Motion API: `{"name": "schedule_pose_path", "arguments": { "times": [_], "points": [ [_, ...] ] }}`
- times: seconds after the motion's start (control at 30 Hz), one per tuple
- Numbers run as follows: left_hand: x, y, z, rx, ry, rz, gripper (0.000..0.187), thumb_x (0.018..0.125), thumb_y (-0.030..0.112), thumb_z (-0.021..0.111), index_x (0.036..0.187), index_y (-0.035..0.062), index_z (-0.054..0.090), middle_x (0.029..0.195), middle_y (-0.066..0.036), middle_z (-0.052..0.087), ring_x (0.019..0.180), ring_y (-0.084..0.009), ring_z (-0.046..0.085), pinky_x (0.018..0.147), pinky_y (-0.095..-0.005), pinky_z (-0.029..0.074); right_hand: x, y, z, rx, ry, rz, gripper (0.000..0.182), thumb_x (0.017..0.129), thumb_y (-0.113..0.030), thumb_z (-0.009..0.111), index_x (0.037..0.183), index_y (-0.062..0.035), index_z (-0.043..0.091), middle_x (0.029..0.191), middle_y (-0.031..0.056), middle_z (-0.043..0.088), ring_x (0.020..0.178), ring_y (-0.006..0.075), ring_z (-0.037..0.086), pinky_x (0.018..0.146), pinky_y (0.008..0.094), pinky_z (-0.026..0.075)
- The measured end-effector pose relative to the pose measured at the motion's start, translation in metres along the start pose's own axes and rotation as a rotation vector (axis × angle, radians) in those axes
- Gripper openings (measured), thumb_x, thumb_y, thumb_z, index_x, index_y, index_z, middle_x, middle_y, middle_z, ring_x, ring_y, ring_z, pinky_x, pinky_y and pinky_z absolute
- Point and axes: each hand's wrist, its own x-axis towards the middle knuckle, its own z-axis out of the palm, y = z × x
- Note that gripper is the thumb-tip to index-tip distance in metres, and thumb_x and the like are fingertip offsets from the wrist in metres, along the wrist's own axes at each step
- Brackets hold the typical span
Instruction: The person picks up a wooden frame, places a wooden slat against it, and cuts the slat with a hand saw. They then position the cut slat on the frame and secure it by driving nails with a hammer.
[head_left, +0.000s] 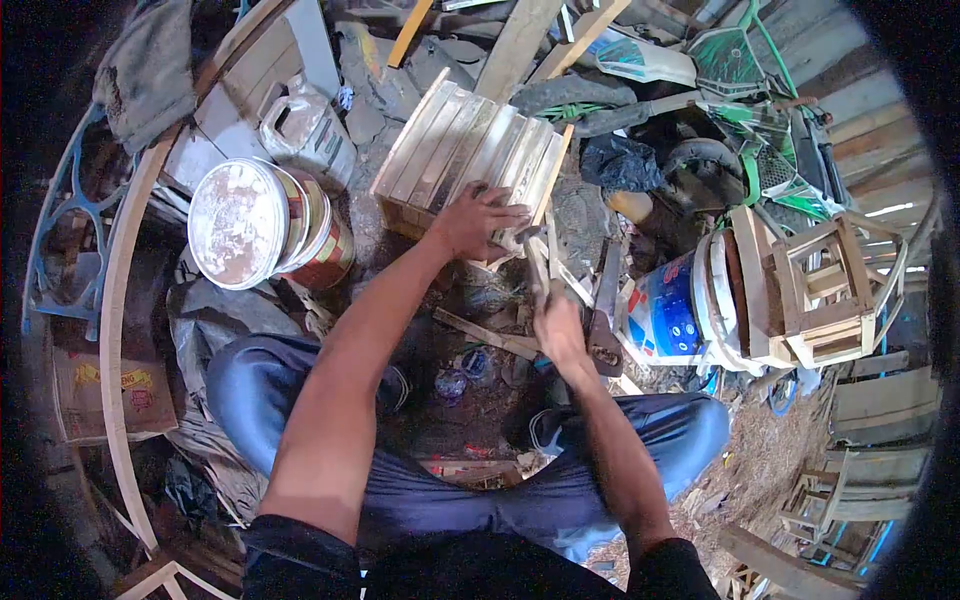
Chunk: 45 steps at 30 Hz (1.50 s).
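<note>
A box-like piece made of narrow wooden slats (455, 140) stands on the ground in front of me. My left hand (480, 222) rests on its near right corner, fingers spread over the slats. Just right of that corner, my right hand (558, 318) is wrapped round the handle of a tool (538, 262), whose head lies close to the box's lower edge. What kind of tool it is cannot be made out clearly. Loose wood strips (485, 332) lie on the ground below the box.
Paint buckets (238, 222) and a plastic jug (308, 130) stand at the left. On the right are a blue bucket (668, 312), a wooden frame (825, 285) and green-and-black machine parts (745, 150). A saw-like blade (607, 285) lies beside my right hand.
</note>
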Motion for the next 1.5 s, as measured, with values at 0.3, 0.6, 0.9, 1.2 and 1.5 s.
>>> {"name": "schedule_pose_path", "arguments": {
  "times": [0.3,0.6,0.9,1.2,1.5],
  "points": [
    [-0.003,0.002,-0.003,-0.042,0.014,-0.02,0.08,0.061,0.045,0.079,0.133,0.0326,0.048,0.142,0.013,0.043,0.133,-0.022,0.036,0.108,-0.0524,0.023,-0.001,0.006,-0.003,0.046,0.017,-0.035,0.032,0.098,-0.029,0.042,0.108,0.0015,0.048,0.065,0.0311,0.055,0.066,0.0489,0.059,0.054,0.0535,0.043],
    [-0.005,0.001,-0.004,-0.012,0.014,-0.001,0.073,0.064,0.046,0.077,0.13,0.0307,0.051,0.142,0.013,0.043,0.132,-0.0214,0.038,0.107,-0.0522,0.026,-0.003,-0.027,-0.022,0.132,0.01,0.101,0.027,0.098,-0.027,0.044,0.098,-0.0002,0.047,0.064,0.027,0.058,0.066,0.0473,0.059,0.056,0.0514,0.043],
    [-0.002,0.0,0.004,0.042,0.058,-0.02,0.069,0.06,0.051,0.077,0.123,0.0302,0.057,0.137,0.012,0.049,0.13,-0.0202,0.04,0.109,-0.05,0.024,0.0,-0.02,-0.016,0.103,-0.003,0.101,0.028,0.096,-0.025,0.046,0.112,-0.0011,0.045,0.071,0.033,0.058,0.071,0.0519,0.058,0.062,0.0581,0.046],
    [-0.005,0.002,0.003,0.016,0.055,-0.002,0.071,0.065,0.052,0.074,0.129,0.0292,0.054,0.136,0.01,0.05,0.129,-0.0216,0.041,0.108,-0.0495,0.026,0.0,-0.008,-0.014,0.15,0.077,0.091,0.021,0.094,-0.019,0.046,0.102,-0.0001,0.046,0.072,0.0326,0.058,0.071,0.0513,0.058,0.058,0.0575,0.045],
    [-0.002,0.038,-0.018,-0.19,0.073,-0.25,0.063,0.069,0.041,0.073,0.125,0.0172,0.056,0.136,-0.001,0.051,0.128,-0.0287,0.041,0.107,-0.048,0.027,0.046,0.036,-0.008,0.342,0.129,0.164,0.028,0.089,-0.027,0.059,0.1,-0.0008,0.06,0.077,0.0277,0.062,0.073,0.0432,0.062,0.063,0.0471,0.047]
  ]
}}
